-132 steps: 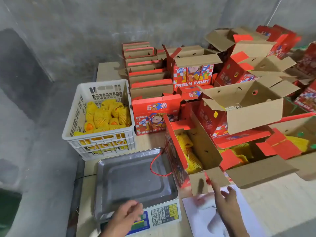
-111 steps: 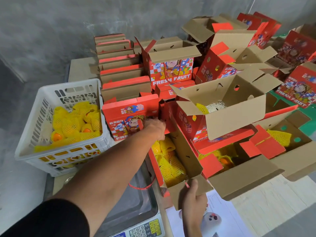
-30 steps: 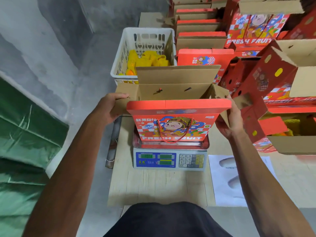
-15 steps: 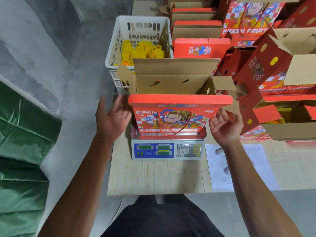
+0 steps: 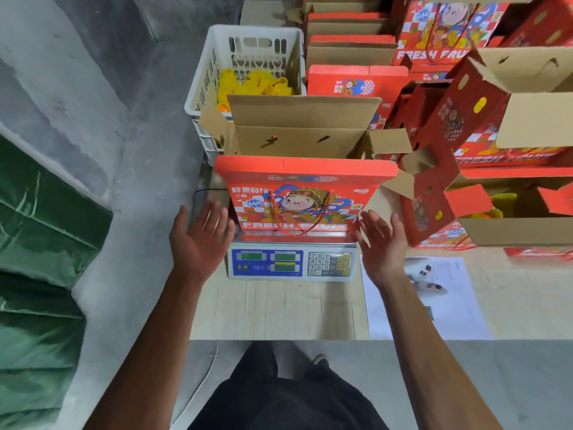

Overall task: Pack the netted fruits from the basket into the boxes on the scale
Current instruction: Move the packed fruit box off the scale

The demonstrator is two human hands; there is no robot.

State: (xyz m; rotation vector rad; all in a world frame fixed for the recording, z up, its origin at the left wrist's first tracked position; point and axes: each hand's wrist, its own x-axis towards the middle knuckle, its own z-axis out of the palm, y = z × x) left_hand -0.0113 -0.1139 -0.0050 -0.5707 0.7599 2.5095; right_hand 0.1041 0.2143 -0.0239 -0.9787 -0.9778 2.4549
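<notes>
Red box (image 5: 305,193) on scale (image 5: 291,262) (flaps up): between spread, empty fingers of left hand (image 5: 200,240) and right hand (image 5: 383,243).

Left hand (image 5: 203,240): bare, no glove, no ring or band visible on the fingers (image 5: 214,214). Wrist and forearm uncovered down to the frame edge; no sleeve, watch or strap in view.

Right hand (image 5: 384,246): bare likewise, fingers (image 5: 370,223) unadorned. Forearm uncovered as far as the bottom of the frame; no cuff seen.

Lower body: black garment (image 5: 279,395), plain fabric, no visible print, logo or seam detail; soft folds across the lap. Whether shorts or trousers cannot be told.

One dark shoe (image 5: 319,363) shows beyond the garment, with a paler patch on its top; details too small to resolve.
</notes>
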